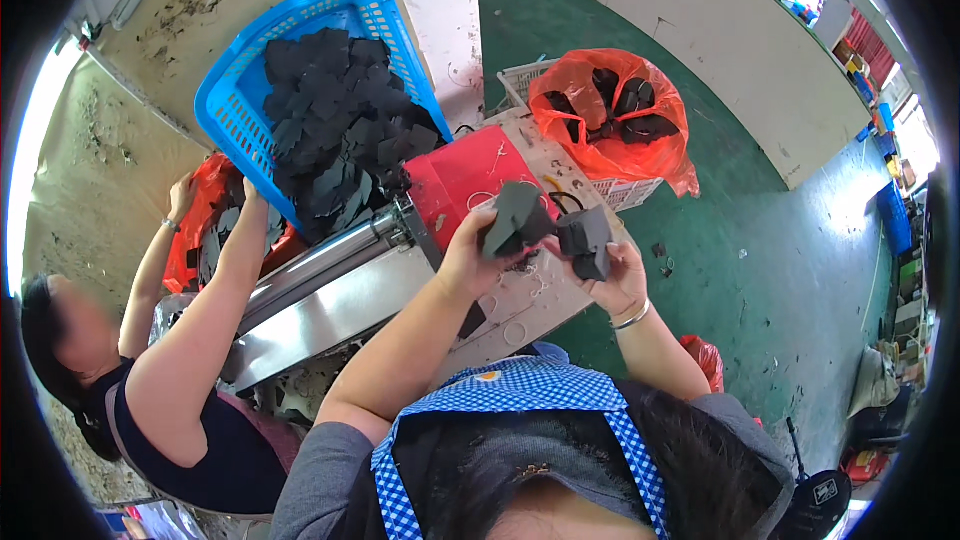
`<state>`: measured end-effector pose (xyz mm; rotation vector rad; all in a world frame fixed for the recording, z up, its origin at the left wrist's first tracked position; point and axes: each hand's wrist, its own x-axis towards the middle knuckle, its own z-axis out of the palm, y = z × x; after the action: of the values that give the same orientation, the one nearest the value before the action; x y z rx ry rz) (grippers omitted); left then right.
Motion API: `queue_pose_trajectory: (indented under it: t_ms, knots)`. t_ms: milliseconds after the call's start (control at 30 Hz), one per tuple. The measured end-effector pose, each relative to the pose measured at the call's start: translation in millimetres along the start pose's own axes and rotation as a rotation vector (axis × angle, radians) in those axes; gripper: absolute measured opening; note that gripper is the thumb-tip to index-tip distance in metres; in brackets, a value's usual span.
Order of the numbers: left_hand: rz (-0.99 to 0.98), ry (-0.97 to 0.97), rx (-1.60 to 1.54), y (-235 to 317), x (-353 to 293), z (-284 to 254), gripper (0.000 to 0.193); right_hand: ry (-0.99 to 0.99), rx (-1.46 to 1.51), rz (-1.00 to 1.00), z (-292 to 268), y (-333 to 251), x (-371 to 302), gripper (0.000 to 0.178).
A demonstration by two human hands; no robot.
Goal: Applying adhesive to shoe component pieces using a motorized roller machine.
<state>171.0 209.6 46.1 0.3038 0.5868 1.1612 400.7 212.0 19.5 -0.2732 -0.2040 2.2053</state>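
Note:
My left hand grips a stack of dark grey-black flat pieces. In my right hand is another dark stack, its edges facing the first one. Both stacks are held up in front of me over a worktable, close together; I cannot tell whether they touch. The fingers on the far sides of the stacks are partly hidden. What material the pieces are made of does not show clearly.
A red machine housing with steel rollers stands beyond my left hand. Behind it sits a blue basket of loose black pieces. A co-worker reaches to a red bag at left. Another red bag holds black stacks, far right.

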Motion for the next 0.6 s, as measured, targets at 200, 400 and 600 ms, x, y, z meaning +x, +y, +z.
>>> queue_pose_trajectory:
  t_ms: [200, 400, 600]
  knots:
    - [0.412, 0.502, 1.336, 0.9, 61.4, -13.4, 0.027, 0.317, 0.121, -0.096, -27.5, -36.4, 9.0, 0.043]
    - [0.884, 0.673, 2.310, 11.0, 65.7, -9.3, 0.022, 0.171, -0.078, -0.114, -15.4, -44.4, 73.2, 0.036]
    - [0.885, 0.579, 2.137, 38.4, 43.5, 4.1, 0.017, 0.192, -0.267, 0.015, 11.3, -8.7, 141.6, 0.025]
